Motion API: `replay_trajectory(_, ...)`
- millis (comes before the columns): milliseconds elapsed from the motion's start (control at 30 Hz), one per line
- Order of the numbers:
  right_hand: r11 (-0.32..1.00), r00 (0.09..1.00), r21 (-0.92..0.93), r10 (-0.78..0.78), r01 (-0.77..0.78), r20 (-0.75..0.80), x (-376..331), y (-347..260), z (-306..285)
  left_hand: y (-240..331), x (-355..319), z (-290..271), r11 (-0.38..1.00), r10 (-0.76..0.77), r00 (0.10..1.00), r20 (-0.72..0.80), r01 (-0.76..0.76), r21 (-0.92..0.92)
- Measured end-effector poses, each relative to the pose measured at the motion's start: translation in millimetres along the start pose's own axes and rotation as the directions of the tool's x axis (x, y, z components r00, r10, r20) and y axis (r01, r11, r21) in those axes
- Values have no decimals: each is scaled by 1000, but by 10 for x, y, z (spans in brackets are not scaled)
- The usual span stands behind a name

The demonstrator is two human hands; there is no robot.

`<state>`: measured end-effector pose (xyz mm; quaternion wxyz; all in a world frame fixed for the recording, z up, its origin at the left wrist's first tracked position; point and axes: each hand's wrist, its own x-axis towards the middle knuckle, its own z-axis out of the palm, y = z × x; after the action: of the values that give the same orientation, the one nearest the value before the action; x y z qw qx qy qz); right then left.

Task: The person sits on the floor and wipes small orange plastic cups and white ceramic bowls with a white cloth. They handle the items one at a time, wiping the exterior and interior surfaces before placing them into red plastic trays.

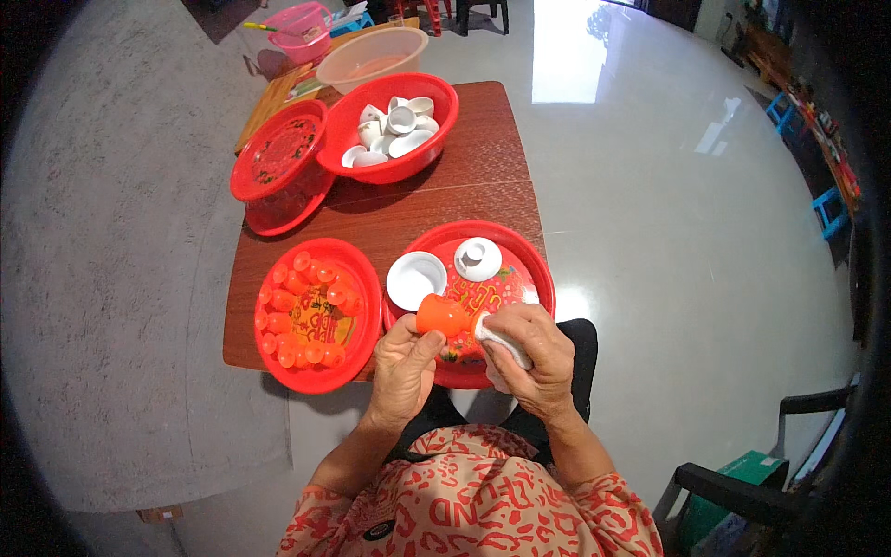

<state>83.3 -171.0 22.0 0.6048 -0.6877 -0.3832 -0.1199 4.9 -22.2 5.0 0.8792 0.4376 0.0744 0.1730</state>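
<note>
My left hand point(406, 369) is closed around an orange plastic goblet point(444, 316), which lies on its side with its narrower end toward the right. A bunched white cloth point(507, 347) is closed in my right hand point(540, 355), pressed at the goblet's stem end. Both hands are over the near part of a red round tray point(548, 278) with a printed floor. On it are a white bowl point(416, 280) and a white domed lid point(477, 259) with a knob. Several small orange cups point(280, 322) stand along the edge of another red tray point(371, 343) to the left.
The trays rest on a brown wooden table point(483, 130). Farther back are a red basin point(445, 130) of white cups and bowls, stacked red trays point(243, 181) and a pale translucent basin point(408, 45). A black-armed chair point(742, 497) is at the lower right.
</note>
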Motion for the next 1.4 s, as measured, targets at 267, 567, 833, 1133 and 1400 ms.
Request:
replay_trajectory(267, 989, 978, 97, 90, -110, 189, -52, 3, -27, -1, -3, -119, 1000, 10, 1000, 11, -10, -11)
replay_trajectory(567, 975, 990, -177, -140, 132, -29, -20, 47, 86, -4, -22, -62, 1000, -15, 1000, 28, 15, 11)
replay_trajectory(833, 1000, 996, -13, -7, 8, 90, -64, 37, 37, -9, -10, -157, 1000, 5, 998, 59, -6, 13)
replay_trajectory(1133, 999, 999, -31, -26, 25, -30, -55, 34, 40, -17, -35, -85, 1000, -3, 998, 57, 2, 14)
replay_trajectory(1400, 998, 992, 46, 41, -46, 119, -117, 27, -38, 5, -30, -132, 989, 36, 998, 42, -42, 141)
